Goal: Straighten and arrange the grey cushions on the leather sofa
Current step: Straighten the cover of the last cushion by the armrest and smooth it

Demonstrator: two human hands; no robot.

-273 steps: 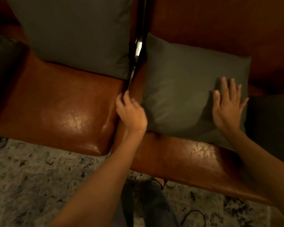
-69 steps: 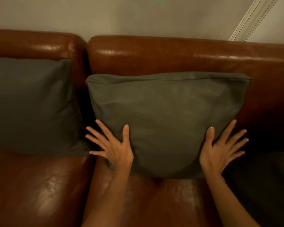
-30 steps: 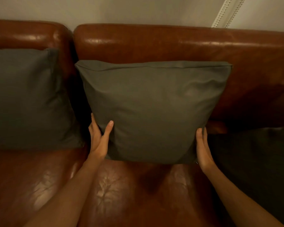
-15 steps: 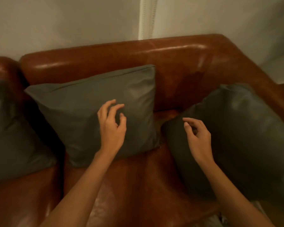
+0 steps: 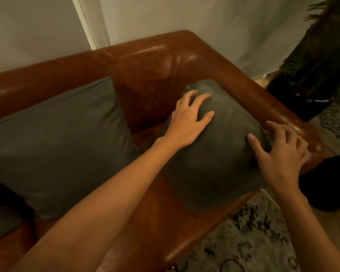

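Note:
The brown leather sofa (image 5: 155, 61) fills the view. A grey cushion (image 5: 214, 163) lies tilted in the sofa's right corner, against the armrest (image 5: 243, 89). My left hand (image 5: 188, 122) rests on its upper left part with fingers spread. My right hand (image 5: 281, 154) grips the cushion's right edge, thumb on the face and fingers bent over the side by the armrest. A second grey cushion (image 5: 63, 138) leans upright against the backrest to the left. The corner of a third cushion (image 5: 0, 220) shows at the lower left edge.
A patterned rug (image 5: 263, 232) lies in front of the sofa, with a thin cable (image 5: 232, 266) on it. A dark plant (image 5: 322, 55) stands beyond the armrest and a dark object (image 5: 326, 183) sits right of it. A pale wall with white trim (image 5: 90, 22) is behind.
The view has swung right. Both hands have left the middle cushion, which stands upright, and have come down on the cushion at the sofa's right end.

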